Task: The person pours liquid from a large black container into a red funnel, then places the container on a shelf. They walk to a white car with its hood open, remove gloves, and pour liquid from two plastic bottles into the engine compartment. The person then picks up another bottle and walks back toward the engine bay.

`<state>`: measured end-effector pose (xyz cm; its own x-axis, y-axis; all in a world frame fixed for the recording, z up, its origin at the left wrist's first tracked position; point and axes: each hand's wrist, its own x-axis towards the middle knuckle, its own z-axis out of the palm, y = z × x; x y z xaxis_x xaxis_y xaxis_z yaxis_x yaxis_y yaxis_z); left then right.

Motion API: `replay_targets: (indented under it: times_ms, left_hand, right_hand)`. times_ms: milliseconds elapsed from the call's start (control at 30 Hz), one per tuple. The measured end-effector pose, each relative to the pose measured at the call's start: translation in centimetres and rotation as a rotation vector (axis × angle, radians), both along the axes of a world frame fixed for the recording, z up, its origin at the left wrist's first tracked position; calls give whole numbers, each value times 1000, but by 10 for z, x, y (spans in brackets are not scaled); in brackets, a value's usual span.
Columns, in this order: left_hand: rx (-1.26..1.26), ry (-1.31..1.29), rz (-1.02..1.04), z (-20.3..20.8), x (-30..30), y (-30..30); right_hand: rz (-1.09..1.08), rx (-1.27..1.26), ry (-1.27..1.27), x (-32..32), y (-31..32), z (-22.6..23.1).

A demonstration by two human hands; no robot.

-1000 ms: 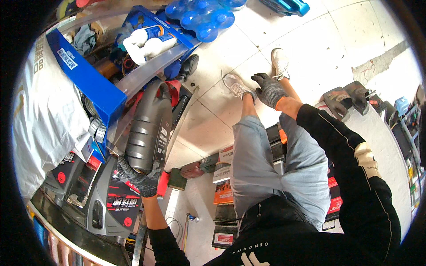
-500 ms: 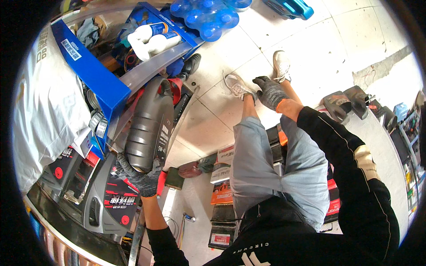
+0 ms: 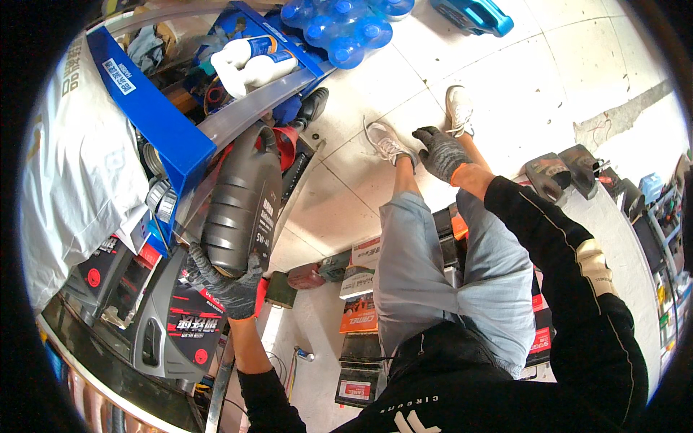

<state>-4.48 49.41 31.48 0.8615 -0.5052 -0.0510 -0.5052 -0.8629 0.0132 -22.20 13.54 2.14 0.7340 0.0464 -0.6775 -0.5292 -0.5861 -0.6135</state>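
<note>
My left hand (image 3: 227, 289) is wrapped round the base of a large dark grey oil jug (image 3: 242, 198). The jug leans with its base toward me and its handle end away, beside a red funnel (image 3: 286, 146). Its mouth is hidden, so whether it meets the funnel I cannot tell. Out over the tiled floor, near my shoes, my right hand (image 3: 442, 155) hangs in the air with its gloved fingers loosely extended and nothing in them. Both hands wear grey knit gloves.
A blue bin (image 3: 148, 108) with white bottles (image 3: 267, 70) stands at the far left, by a white sack (image 3: 79, 173). Grey jugs (image 3: 180, 325) lie near left. Boxes (image 3: 359, 314) stand beside my legs; blue-capped bottles (image 3: 346, 32) are at the back and dark jugs (image 3: 546, 175) at right.
The oil jug has turned slightly in my left hand, and its printed side shows a little more. My right hand has stayed almost where it was.
</note>
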Motion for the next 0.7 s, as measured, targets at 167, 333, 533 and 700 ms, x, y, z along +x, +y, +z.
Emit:
replay_targets:
  times_ms: [167,333,533,700]
  left_hand:
    - [23,-8,49,-6,-4,1]
    - [89,-43,-7,-16,-4,14]
    - [57,-111,-93,-14,1,12]
    - [-11,-5,13,-3,4,1]
  right_hand:
    - [-13,22,-17,8,13,3]
    - [-50,137,-109,41,50,19]
    - [9,220,-230,102,102,47]
    - [38,225,-186,127,108,55]
